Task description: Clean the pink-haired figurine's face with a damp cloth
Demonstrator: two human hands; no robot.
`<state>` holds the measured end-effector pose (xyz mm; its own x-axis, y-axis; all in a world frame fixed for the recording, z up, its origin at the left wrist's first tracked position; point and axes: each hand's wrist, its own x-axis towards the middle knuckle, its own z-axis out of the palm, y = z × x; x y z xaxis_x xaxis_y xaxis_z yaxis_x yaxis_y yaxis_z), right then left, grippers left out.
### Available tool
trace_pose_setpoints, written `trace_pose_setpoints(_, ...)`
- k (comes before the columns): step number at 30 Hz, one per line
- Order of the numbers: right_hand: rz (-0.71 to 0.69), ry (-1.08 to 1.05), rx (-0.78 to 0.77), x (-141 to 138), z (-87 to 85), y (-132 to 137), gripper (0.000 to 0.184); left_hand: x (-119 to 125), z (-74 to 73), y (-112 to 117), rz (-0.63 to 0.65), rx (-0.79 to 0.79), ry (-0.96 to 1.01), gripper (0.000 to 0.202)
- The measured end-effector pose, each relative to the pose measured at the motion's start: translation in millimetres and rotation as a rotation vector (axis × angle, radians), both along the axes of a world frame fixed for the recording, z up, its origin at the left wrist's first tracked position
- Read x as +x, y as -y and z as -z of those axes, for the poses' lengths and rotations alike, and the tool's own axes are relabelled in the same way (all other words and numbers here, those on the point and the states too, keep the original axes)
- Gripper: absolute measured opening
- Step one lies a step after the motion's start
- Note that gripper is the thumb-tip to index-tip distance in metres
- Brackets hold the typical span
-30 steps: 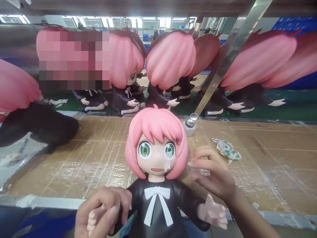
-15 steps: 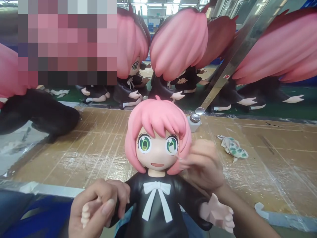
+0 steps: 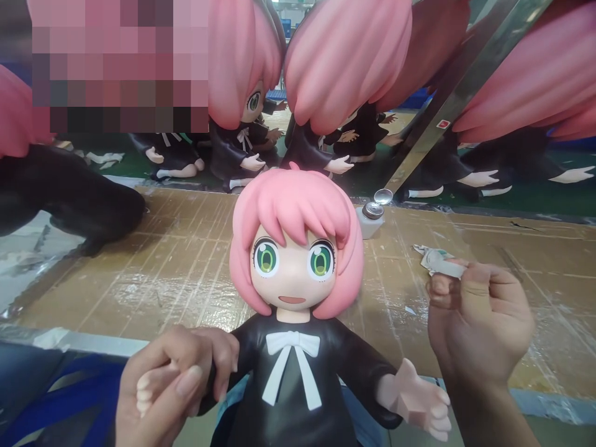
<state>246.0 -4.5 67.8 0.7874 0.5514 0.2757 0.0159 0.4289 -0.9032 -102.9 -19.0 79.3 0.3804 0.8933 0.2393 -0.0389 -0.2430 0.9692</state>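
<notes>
And here's the pink-haired figurine [image 3: 293, 279] at the near edge of the cardboard-covered workbench [image 3: 186, 273], facing the worker! The left hand [image 3: 174, 379] is wrapped firmly round its wrist. Out right, over the bench, the right hand [image 3: 479, 323] pinches a pale film strip [image 3: 447, 267] between thumb and fingers, well apart from the figurine. Near the far edge, a white bottle [image 3: 371, 226], its metal lid flipped up!

Brown workbench [image 3: 186, 273], white bottle [image 3: 372, 226], crumpled wad [image 3: 423, 257]
</notes>
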Motion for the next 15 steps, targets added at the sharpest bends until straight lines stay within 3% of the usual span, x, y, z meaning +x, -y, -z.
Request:
trace_pose_setpoints(8,0.137,-0.197,-0.267,12,27.4,36,0.048,-12,3.2,-6,0.053,-0.052,-0.012,0.028)
trace_pose_setpoints(12,0.228,-0.194,-0.330,14,33.1,47,0.047,-9,3.3,-6,0.007,-0.068,0.033,0.028)
trace_pose_setpoints(15,0.266,-0.177,-0.369,15,38.2,55,0.041,1,4.2,-4,-0.106,-0.081,0.108,0.031)
